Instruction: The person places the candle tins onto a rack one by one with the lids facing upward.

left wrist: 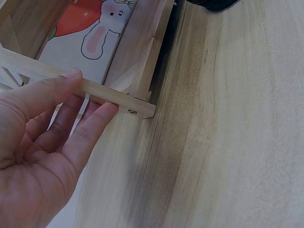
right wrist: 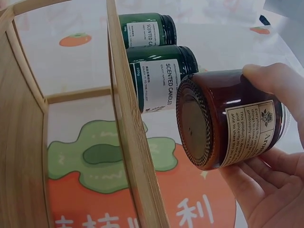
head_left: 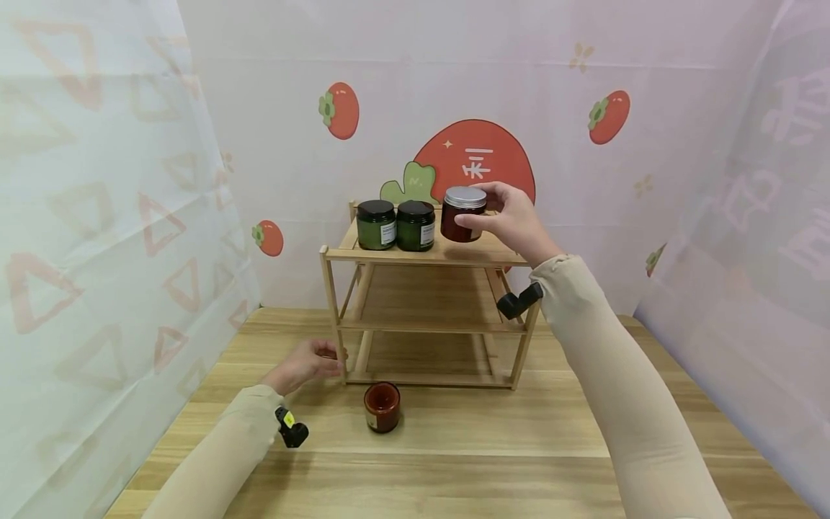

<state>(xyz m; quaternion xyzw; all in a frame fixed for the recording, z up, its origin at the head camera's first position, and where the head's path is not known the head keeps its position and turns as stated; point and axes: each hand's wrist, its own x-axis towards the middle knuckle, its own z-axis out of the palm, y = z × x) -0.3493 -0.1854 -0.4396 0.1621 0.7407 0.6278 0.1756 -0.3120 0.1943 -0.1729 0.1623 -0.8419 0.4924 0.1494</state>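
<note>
My right hand (head_left: 514,223) grips an amber glass candle jar (right wrist: 237,118) with a silver lid, thumb on one side and fingers on the other. In the right wrist view its base shows, tilted toward the camera, close to the edge of the wooden rack (head_left: 428,257). Two green candle jars (head_left: 376,225) with black lids stand side by side on the top shelf, left of the amber one. Low at the rack's left front post, my left hand (left wrist: 52,128) pinches the wooden upright between thumb and fingers near its foot.
On the wooden table (head_left: 493,461), in front of the rack's left corner, stands a smaller open amber jar (head_left: 382,408). The rack has two lower levels. Printed cloth walls (head_left: 272,130) enclose the table at the back and sides.
</note>
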